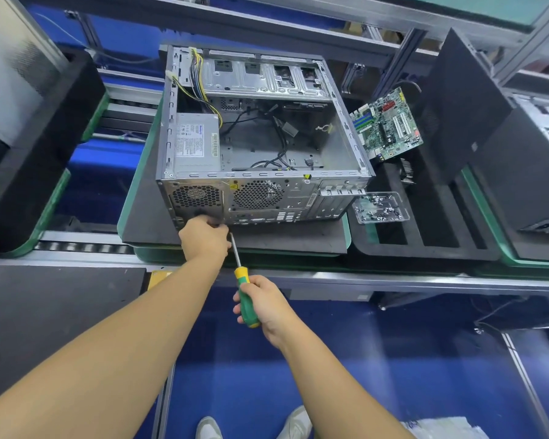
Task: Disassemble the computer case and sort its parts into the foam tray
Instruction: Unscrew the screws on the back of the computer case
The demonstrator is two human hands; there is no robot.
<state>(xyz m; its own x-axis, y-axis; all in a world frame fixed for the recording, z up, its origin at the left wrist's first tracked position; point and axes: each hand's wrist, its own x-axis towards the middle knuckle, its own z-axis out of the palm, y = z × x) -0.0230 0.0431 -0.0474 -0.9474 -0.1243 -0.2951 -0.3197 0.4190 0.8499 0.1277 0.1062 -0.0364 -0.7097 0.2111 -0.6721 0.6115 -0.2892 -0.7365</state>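
The computer case (267,198) lies open side up on the pallet (298,240), with its rear panel at the near edge so the screws face the person. The right hand (263,304) is wrapped round the screwdriver (242,282) handle. The left hand (203,237) curls against the panel at the tip, probably to steady it; what it pinches is hidden. The foam tray (425,247) sits just beside the case on the right.

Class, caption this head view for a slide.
Left hand at the rear panel of the open computer case, right hand gripping a green screwdriver aimed there; motherboard stands in the foam tray.
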